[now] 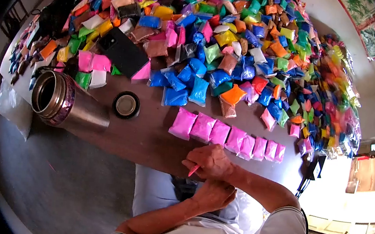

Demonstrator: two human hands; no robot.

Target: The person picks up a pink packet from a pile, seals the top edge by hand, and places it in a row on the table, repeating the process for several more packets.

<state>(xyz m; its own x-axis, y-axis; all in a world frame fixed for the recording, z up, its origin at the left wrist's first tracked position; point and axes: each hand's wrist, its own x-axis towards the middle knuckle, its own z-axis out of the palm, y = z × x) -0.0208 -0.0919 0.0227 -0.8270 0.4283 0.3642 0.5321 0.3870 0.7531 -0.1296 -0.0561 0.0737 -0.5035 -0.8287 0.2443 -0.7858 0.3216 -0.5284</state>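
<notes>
My right hand (211,162) is over the table's front edge, its fingers closed on a small slim pink thing (194,170) whose kind I cannot make out. Just below, my left hand (216,196) lies over my lap, close under my right wrist. Its fingers are curled, and what they hold, if anything, is hidden. Beyond my right hand, several pink packets (219,132) form a slanting row on the table, larger at the left and smaller at the right.
A big heap of colourful packets (224,38) covers the back of the brown table (148,135). At the left, an uncapped steel flask (82,107) leans on its side near its round lid (126,105). A black phone (123,54) rests against the packets.
</notes>
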